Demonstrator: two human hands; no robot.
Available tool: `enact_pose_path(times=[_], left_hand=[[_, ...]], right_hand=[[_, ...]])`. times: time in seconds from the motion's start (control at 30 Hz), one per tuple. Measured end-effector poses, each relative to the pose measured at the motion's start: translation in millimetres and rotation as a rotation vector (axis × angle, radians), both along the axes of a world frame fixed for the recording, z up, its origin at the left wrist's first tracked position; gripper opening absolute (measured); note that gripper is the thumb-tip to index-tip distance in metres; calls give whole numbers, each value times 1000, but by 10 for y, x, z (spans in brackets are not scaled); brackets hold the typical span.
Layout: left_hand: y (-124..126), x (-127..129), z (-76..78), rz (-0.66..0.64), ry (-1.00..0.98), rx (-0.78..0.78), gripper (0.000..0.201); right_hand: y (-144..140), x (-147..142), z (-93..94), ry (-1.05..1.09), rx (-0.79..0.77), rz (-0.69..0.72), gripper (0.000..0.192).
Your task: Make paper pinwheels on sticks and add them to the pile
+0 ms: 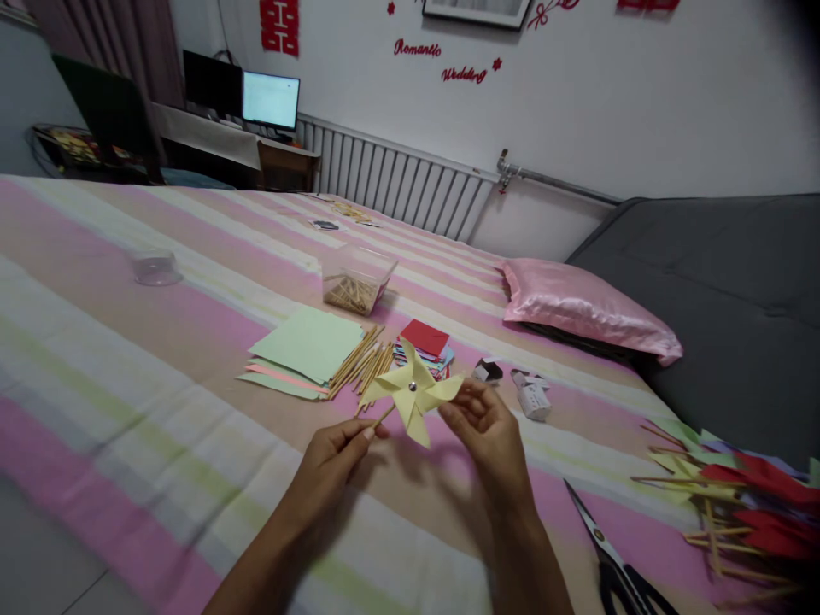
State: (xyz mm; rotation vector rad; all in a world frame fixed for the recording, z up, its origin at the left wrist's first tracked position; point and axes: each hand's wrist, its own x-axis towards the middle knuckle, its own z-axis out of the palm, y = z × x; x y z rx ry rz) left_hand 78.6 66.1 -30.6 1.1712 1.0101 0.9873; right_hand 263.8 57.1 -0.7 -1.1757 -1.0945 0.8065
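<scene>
A yellow paper pinwheel (416, 401) with a shiny pin at its centre is held up over the striped bed sheet. Its thin wooden stick is pinched between the thumb and fingers of my left hand (339, 457). My right hand (483, 427) has its thumb and fingertips closed on the tip of the right-hand blade. Just behind the pinwheel lie loose wooden sticks (359, 363), a stack of pale green paper squares (311, 342) with pink sheets among them, and a smaller pile topped by a red square (424, 336).
Open black-handled scissors (608, 555) lie right of my right arm. Several finished pinwheels (756, 495) are heaped at the far right. A clear box (359, 282) of sticks, small white boxes (534, 400), a clear round container (155, 267) and a pink pillow (582, 303) are farther back.
</scene>
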Motion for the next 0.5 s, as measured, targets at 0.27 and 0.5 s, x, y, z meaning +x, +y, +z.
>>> enact_pose_path(times=[0.27,0.5], left_hand=[[-6,17,-32,-23,102,137,25],[-11,21,-30,21,83,85,27]], right_hand=[[5,92,23,106,50,-208,40],[-1,86,8,44,-28,-137,36]])
